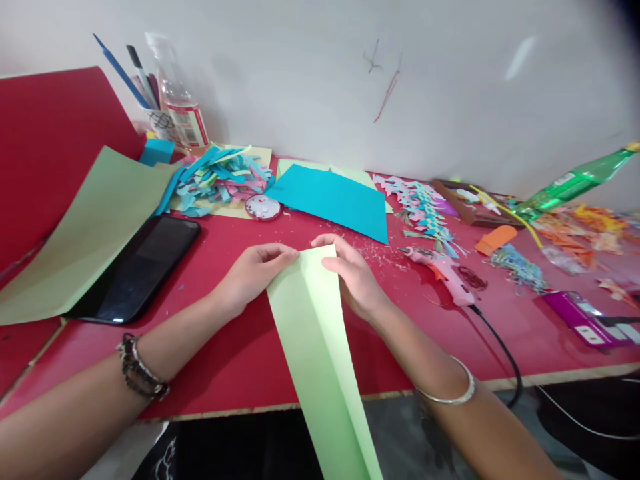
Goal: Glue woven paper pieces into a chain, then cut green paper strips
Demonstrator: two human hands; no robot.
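Observation:
A long strip of pale green paper (310,347) hangs from my two hands over the front edge of the table, with a lengthwise crease down it. My left hand (260,270) pinches its top left corner between thumb and fingers. At the top right corner, my right hand (353,273) grips the paper with the thumb in front and the fingers behind. Behind my hands lies a sheet of blue paper (330,198). To the right of my right hand rests a pink glue gun (443,272) with a black cord.
A black phone (145,267) lies left, partly under a green sheet (95,227). Cut paper strips (220,177) are heaped behind, near a clear bottle (183,100). To the right are a green bottle (575,180), a purple power strip (583,320) and orange paper scraps (575,233).

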